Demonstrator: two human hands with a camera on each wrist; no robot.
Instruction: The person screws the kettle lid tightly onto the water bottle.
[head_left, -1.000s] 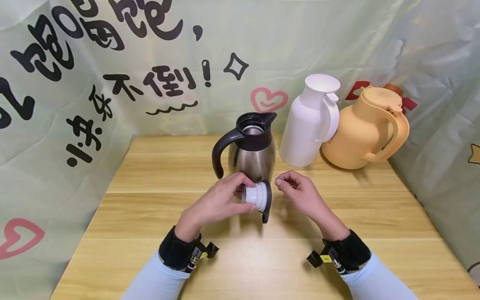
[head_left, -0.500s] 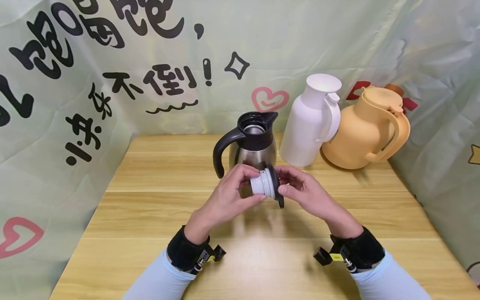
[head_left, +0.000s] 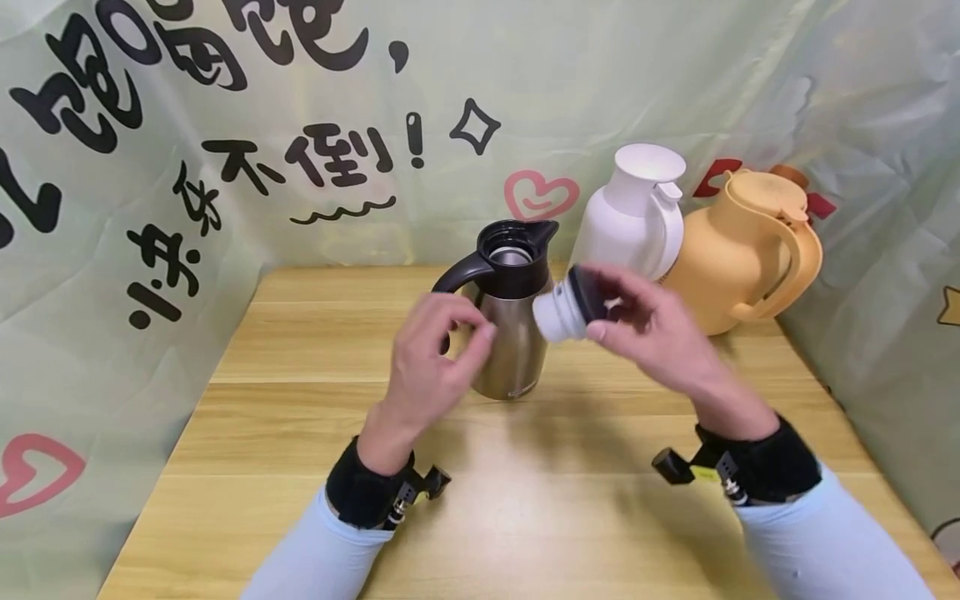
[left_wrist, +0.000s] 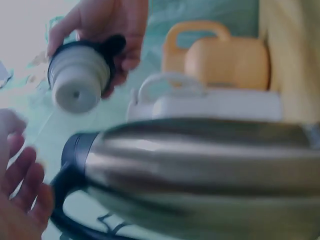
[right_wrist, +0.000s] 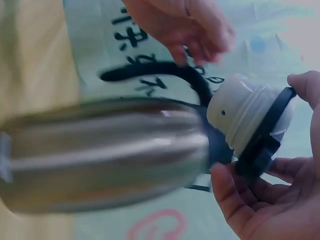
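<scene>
A steel thermos jug (head_left: 512,346) with a black collar and handle stands upright on the table, its mouth uncovered. My right hand (head_left: 660,329) grips the jug's stopper lid (head_left: 561,312) by its black rim, tilted, just right of the jug's neck. The stopper's pale grey plug (left_wrist: 77,90) points toward the left wrist camera. My left hand (head_left: 435,358) is in front of the jug's handle (right_wrist: 165,70), fingers loosely bent with nothing between them. In the head view it overlaps part of that handle.
Behind my right hand stands a white thermos jug (head_left: 611,225), partly covered by that hand. An orange thermos jug (head_left: 723,258) is at its right. A printed cloth (head_left: 360,108) hangs behind the wooden table (head_left: 300,417).
The stopper lid has passed from my left hand to my right, which has lifted it up and to the right. My left hand has let go and drawn back to the left.
</scene>
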